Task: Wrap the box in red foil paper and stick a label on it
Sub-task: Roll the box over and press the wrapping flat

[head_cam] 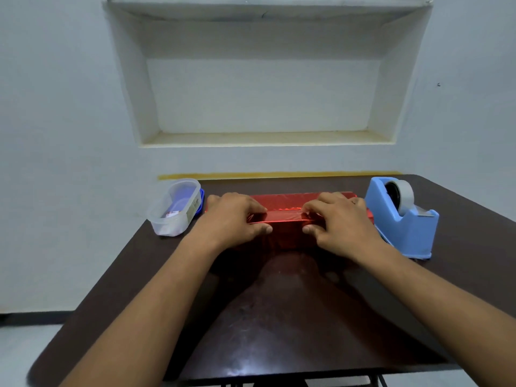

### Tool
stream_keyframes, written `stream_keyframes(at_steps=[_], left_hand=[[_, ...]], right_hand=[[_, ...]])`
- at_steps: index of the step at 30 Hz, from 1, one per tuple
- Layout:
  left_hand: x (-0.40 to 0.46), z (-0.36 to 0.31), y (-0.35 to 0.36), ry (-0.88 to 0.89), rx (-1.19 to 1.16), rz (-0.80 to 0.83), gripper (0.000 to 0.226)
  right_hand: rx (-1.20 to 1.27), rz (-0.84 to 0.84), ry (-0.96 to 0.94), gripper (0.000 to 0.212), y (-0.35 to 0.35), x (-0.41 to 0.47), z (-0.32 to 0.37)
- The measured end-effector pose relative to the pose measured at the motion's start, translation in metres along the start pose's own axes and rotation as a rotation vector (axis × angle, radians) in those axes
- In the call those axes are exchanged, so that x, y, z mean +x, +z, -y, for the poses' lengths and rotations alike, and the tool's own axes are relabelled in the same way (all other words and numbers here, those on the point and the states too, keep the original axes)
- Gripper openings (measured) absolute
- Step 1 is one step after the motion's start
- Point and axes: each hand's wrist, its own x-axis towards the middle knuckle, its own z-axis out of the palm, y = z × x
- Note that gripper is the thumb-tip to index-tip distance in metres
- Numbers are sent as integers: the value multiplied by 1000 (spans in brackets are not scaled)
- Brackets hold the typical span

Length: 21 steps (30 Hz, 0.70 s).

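Observation:
A long box covered in red foil paper [284, 216] lies across the far middle of the dark table [279, 317]. My left hand [237, 219] rests on its left part, fingers on top and thumb against the front side, pinching the foil fold. On the box's right part my right hand [337, 219] holds the foil the same way. The foil edges meet along the top between my hands. The box's ends are hidden under my hands.
A blue tape dispenser [405, 219] with a white roll stands right of the box. A clear plastic tub [176, 208] holding small items sits at the left, near the table edge. A white wall with a recessed shelf [265, 79] rises behind.

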Motion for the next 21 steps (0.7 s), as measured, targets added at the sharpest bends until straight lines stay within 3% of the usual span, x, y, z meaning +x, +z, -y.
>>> stream_keyframes(at_steps=[8, 17, 21], left_hand=[[-6, 3, 3, 21, -89, -64, 52], [-8, 6, 12, 17, -187, -130, 66], [-9, 12, 14, 28, -95, -101, 62]], right_hand=[[-3, 94, -120, 66, -4, 11, 12], [36, 46, -75, 50, 10, 13, 23], [26, 40, -35, 50, 10, 13, 27]])
